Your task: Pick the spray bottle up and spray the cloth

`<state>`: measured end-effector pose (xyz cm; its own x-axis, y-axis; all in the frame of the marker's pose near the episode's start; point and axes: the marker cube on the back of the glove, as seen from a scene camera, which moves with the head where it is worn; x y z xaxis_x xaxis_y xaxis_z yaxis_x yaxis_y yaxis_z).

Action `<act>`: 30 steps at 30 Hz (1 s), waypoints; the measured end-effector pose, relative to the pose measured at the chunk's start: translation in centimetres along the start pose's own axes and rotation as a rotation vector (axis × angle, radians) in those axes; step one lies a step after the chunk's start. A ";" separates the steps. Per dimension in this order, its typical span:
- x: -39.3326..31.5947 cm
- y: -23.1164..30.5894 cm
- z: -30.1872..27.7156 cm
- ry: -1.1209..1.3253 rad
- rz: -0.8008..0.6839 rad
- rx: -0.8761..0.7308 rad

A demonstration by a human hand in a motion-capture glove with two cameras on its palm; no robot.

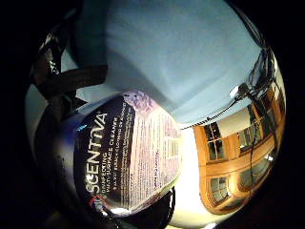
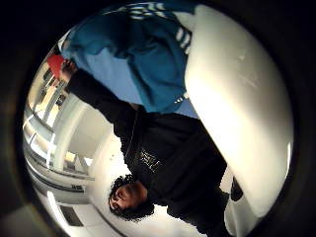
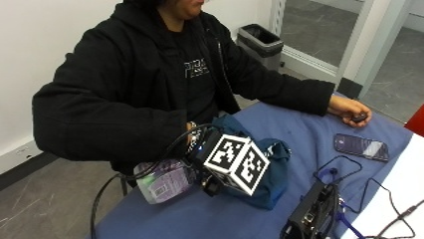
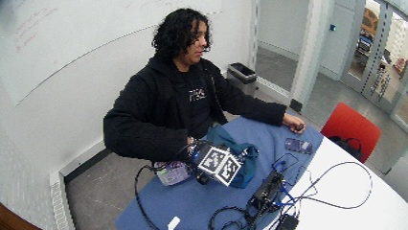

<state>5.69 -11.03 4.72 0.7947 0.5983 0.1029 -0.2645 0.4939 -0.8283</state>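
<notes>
- The Scentiva spray bottle [image 3: 164, 185] lies tipped near the table [image 3: 199, 219] edge, just beside the teal cloth [image 3: 275, 172], likely being angled so its nozzle can face the cloth.
- The gloved right hand [image 3: 202, 149] sits over the bottle's upper part; whether its grip is clamped on the bottle, I cannot tell.
- A phone [image 3: 361, 147] lies well beyond the cloth.

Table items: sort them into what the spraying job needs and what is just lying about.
For the job:
Scentiva spray bottle, held in the gloved right hand
teal cloth

Lying about:
phone
black electronics box
cables
</notes>
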 end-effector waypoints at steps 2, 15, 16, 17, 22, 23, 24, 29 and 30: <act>-1.2 0.6 -0.9 0.001 -0.049 0.040; -13.6 2.7 -7.3 -0.136 -0.590 0.288; -14.5 2.6 -7.7 -0.161 -0.634 0.302; -15.3 2.4 -8.2 -0.188 -0.676 0.318; -18.5 1.4 -9.8 -0.352 -0.861 0.452; -19.0 1.0 -10.0 -0.390 -0.895 0.486; -19.5 0.7 -10.1 -0.429 -0.927 0.518; -21.1 -1.3 -10.0 -0.616 -1.064 0.638; -21.4 -1.9 -9.8 -0.648 -1.086 0.658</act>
<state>-5.48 -31.01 -1.33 0.4252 -0.1714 0.8887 -0.0402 0.9774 0.2077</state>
